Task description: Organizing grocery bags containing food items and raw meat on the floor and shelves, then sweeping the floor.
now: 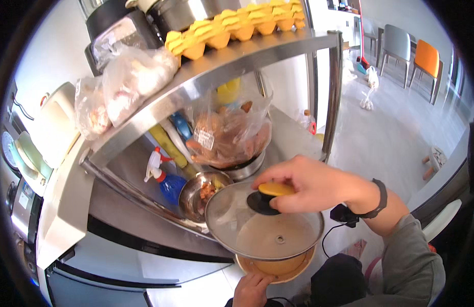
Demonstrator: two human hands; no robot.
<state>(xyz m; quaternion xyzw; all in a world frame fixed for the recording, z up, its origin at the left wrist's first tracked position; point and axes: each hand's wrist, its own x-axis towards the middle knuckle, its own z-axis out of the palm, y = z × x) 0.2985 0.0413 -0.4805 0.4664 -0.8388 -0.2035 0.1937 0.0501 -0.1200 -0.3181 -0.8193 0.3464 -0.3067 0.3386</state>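
Note:
My right hand (310,188) pinches the black-and-yellow knob (275,188) of a round glass lid (229,218) with a metal rim. In this view the lid covers most of a round tan-orange vessel (294,266); whether they touch I cannot tell. A small metal-ringed vent shows in the glass. Down at the vessel's near rim is my left hand (252,288), its fingers curled on the edge. Just beyond the lid, a steel bowl (189,192) on the lower shelf holds food scraps.
A blue spray bottle (171,186) stands beside the bowl. Behind it, bagged meat (229,134) rests on a steel pot (246,169). The metal rack's upper shelf (221,71) carries yellow egg trays (237,27) and plastic bags (133,80). A black cord (324,240) hangs at right.

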